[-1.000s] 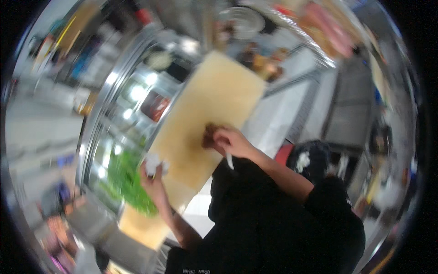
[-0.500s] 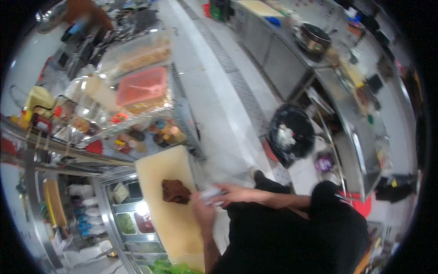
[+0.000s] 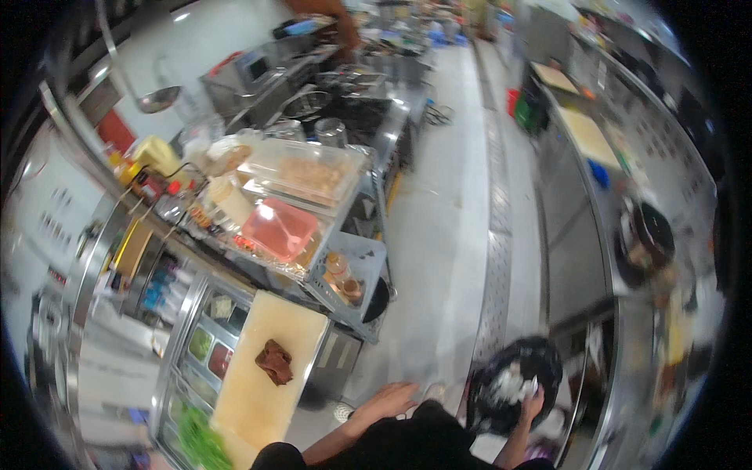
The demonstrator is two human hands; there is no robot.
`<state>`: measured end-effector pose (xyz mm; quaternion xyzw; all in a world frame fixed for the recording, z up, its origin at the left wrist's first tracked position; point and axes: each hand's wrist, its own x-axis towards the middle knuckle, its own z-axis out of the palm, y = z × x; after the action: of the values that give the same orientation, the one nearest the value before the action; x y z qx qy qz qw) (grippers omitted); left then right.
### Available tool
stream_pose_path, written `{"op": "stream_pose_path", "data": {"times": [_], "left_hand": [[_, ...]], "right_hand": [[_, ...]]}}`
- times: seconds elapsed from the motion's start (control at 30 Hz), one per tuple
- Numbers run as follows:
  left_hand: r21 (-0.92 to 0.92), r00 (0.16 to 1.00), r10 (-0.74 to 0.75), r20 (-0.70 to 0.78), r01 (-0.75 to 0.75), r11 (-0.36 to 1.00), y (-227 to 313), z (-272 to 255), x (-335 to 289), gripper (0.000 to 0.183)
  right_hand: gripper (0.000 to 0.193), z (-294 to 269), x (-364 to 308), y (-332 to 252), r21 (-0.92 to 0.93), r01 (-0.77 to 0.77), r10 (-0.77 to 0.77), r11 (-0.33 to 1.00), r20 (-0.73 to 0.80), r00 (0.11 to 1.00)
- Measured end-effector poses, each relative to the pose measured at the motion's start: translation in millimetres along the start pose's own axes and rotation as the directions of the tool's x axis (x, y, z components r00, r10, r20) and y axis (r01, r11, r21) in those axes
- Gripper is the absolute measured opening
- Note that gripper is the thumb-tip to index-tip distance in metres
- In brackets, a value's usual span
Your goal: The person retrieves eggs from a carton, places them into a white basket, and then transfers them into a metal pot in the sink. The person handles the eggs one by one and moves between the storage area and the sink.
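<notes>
My right hand [image 3: 533, 405] reaches over the black-lined bin [image 3: 478, 411] on the floor at the right. Its fingers are closed on a small crumpled white thing [image 3: 533, 384], too blurred to name. White scraps [image 3: 507, 384] lie in the bin just beside it. In front of my body my left hand [image 3: 390, 400] holds nothing, its fingers stretched out. To its left, a brown-red piece of meat [image 3: 275, 363] rests on the pale cutting board [image 3: 247, 395], out of touch of both hands.
Left of the board are inset food containers [image 3: 201, 343] and green leaves [image 3: 201, 440]. Beyond it stands a cart [image 3: 364, 251] with a pink-lidded tub [image 3: 280, 229] and bottles. A steel counter [image 3: 576, 227] with a rice cooker [image 3: 647, 235] runs along the right.
My hands, together at the board's edge around a white thing, have parted. The right went over to the bin; the left is off the board. The view has swung, showing more of the aisle.
</notes>
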<state>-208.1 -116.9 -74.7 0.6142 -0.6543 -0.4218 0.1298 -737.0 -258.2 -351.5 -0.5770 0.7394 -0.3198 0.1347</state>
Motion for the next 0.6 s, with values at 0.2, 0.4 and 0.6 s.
{"op": "stream_pose_path", "data": {"times": [0.2, 0.4, 0.6], "left_hand": [[-0.160, 0.926, -0.274, -0.259, 0.238, 0.958, 23.8, -16.0, 32.9, 0.054], [-0.284, 0.613, -0.532, -0.584, 0.459, 0.842, 8.3, -78.5, 37.6, 0.056], [-0.066, 0.708, -0.610, -0.355, 0.632, 0.772, -48.6, -84.7, 55.8, 0.062]], "right_hand": [[0.073, 110.4, 108.1, 80.3, -0.155, -0.253, 0.296, 0.955, 0.421, 0.858], [0.072, 189.0, 111.0, 1.8, -0.003, -0.413, 0.292, 0.911, 0.712, 0.638], [0.077, 277.4, 116.0, -79.5, -0.113, -0.554, 0.272, 0.825, 0.938, 0.215]]}}
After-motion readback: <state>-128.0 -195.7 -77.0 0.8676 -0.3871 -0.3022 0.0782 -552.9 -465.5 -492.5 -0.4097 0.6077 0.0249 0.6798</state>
